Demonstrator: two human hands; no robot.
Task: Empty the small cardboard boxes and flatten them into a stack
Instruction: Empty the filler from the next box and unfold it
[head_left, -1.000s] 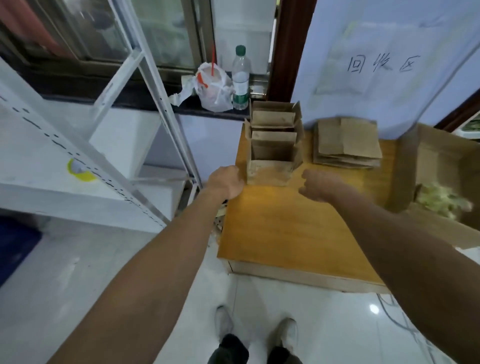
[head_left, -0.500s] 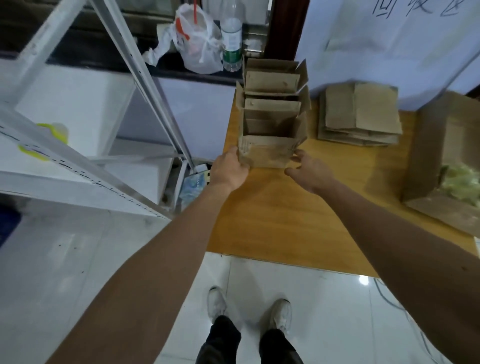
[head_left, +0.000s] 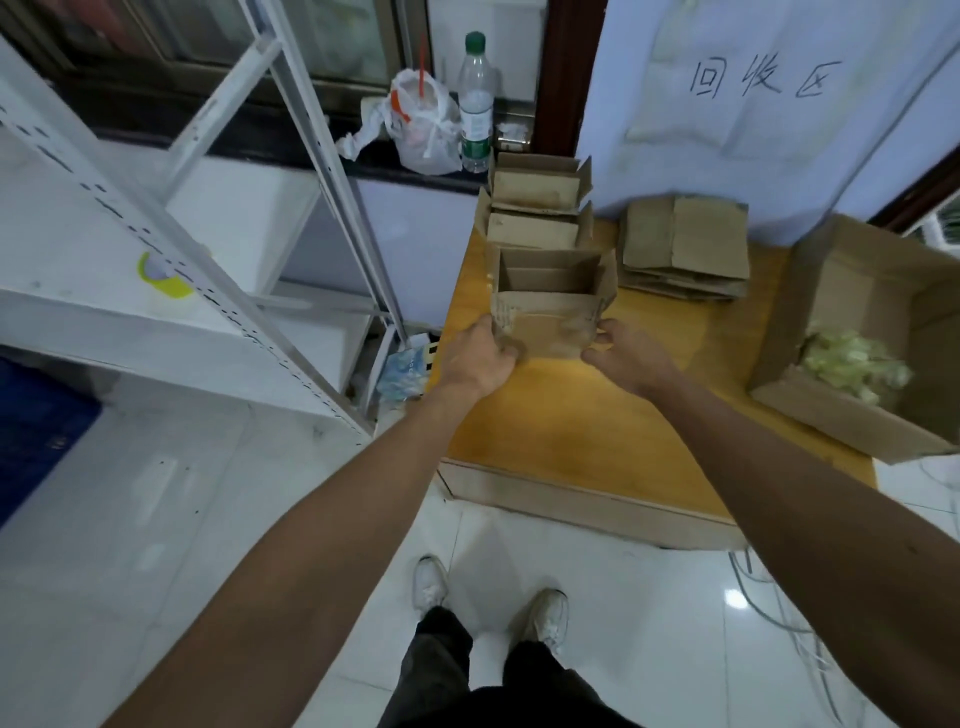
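Our left hand (head_left: 475, 358) and right hand (head_left: 626, 358) grip the nearest box (head_left: 545, 317); one flattened stack (head_left: 685, 249) lies done, and seemingly two boxes (head_left: 535, 231) wait.

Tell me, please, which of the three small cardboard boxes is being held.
The nearest box, at the row's front end: only here do the left hand and right hand grip the near corners.

Beyond the grip, a clear plastic water bottle with a green cap (head_left: 475, 104) stands just beside a knotted white plastic bag (head_left: 423, 130) on a dark sill (head_left: 244, 143). Left of the grip stands a white metal shelving rack (head_left: 130, 322) bearing a yellow-green tape roll (head_left: 163, 278). Under the grip lies a yellow wooden tabletop (head_left: 571, 415).
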